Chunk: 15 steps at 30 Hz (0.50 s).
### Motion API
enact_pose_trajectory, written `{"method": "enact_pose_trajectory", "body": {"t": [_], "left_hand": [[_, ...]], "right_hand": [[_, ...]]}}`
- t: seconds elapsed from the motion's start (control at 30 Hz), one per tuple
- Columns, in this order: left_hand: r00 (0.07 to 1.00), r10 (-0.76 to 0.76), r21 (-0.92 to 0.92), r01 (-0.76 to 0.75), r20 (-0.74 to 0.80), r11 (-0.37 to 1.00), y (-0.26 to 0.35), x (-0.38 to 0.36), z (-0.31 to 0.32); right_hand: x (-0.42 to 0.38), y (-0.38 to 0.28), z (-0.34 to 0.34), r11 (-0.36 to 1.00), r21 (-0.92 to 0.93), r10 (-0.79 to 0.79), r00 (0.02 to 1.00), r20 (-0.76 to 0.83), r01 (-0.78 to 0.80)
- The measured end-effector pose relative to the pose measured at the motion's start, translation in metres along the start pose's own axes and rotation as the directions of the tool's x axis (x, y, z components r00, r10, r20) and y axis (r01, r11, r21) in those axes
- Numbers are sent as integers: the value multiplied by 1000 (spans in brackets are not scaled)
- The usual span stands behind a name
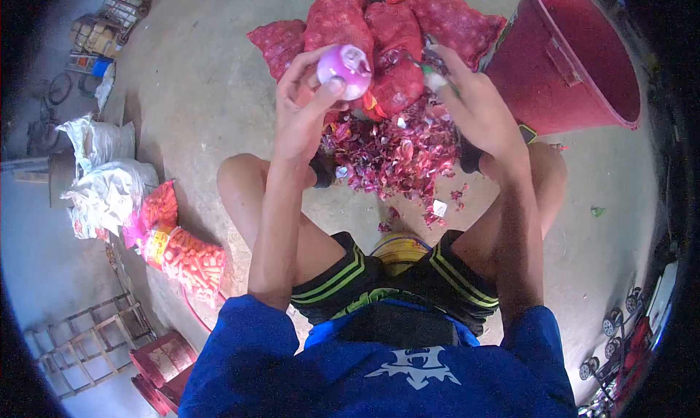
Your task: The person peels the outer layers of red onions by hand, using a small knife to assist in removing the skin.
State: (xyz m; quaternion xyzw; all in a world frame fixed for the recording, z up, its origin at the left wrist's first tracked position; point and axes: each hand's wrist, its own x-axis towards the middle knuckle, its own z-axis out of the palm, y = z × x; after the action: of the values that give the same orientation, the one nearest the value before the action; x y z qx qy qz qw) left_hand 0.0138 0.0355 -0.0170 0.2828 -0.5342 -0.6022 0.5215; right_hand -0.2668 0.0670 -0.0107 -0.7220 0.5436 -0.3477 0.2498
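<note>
My left hand (300, 115) is closed around a partly peeled red onion (344, 71), its thumb across the smooth purple surface. Opposite it, my right hand (477, 108) grips a small green-and-white tool (432, 76), blurred so that its exact kind does not show. The tool is apart from the onion. Below both hands, a pile of red onion skins (405, 152) lies on the floor between my feet. Just beyond them stand red mesh sacks (339, 20) full of onions.
A large red tub (554, 75) stands at the right, beside the sacks. On the left are white sacks (113, 192) and a clear bag of carrots (191, 261). A wooden rack (91, 341) leans farther back. Wheeled metal items (612, 323) stand at lower right.
</note>
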Motion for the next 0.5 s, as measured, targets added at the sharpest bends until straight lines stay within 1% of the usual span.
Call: {"method": "enact_pose_trajectory", "body": {"t": [0.03, 0.07, 0.1, 0.13, 0.17, 0.2, 0.23, 0.3, 0.33, 0.37, 0.4, 0.43, 0.47, 0.5], "left_hand": [[999, -23, -44, 22, -31, 999, 0, 3, -2], [996, -53, -88, 47, -68, 995, -1, 2, -4], [996, -52, -86, 46, -72, 995, -1, 0, -4], [997, -49, -125, 41, -64, 991, 0, 0, -5], [997, -48, -162, 39, -54, 986, 0, 1, -5], [997, -51, -159, 42, -51, 986, 0, 1, -5], [997, -50, -164, 41, -53, 986, -2, 1, -3], [997, -46, -170, 36, -57, 985, -4, 1, 1], [998, -16, -151, 7, -60, 989, -4, 1, 5], [998, 12, -131, -20, -62, 991, -5, 2, 8], [998, 11, -131, -18, -59, 991, -6, 2, 11], [996, 60, -138, -68, -63, 988, -7, 3, 15], [992, 110, -145, -118, -66, 982, -8, 4, 17], [992, 109, -144, -117, -63, 983, -8, 4, 18]], "right_hand": [[0, 4, -4, 1000, -4, -5, 1000, -5, 5], [-3, 7, -6, 999, 40, -12, 1000, -14, 12], [-5, 4, -8, 996, 86, -18, 1000, -22, 20], [-6, 1, -9, 996, 88, -22, 999, -24, 24], [-7, -4, -9, 995, 102, 2, 1000, 19, -4], [-8, -10, -9, 993, 114, 29, 998, 62, -36], [-9, -16, -8, 992, 117, 34, 998, 61, -41], [-7, -30, -4, 959, 269, -111, 991, 70, 88], [-8, -34, -2, 948, 286, -166, 984, 65, 141], [-7, -35, 3, 948, 286, -166, 984, 62, 142], [-7, -36, 9, 928, 333, -193, 981, 38, 169], [-7, -36, 16, 905, 378, -217, 976, 12, 197], [-5, -35, 23, 896, 359, -257, 965, -60, 261], [-5, -34, 26, 896, 359, -256, 965, -63, 261]]}}
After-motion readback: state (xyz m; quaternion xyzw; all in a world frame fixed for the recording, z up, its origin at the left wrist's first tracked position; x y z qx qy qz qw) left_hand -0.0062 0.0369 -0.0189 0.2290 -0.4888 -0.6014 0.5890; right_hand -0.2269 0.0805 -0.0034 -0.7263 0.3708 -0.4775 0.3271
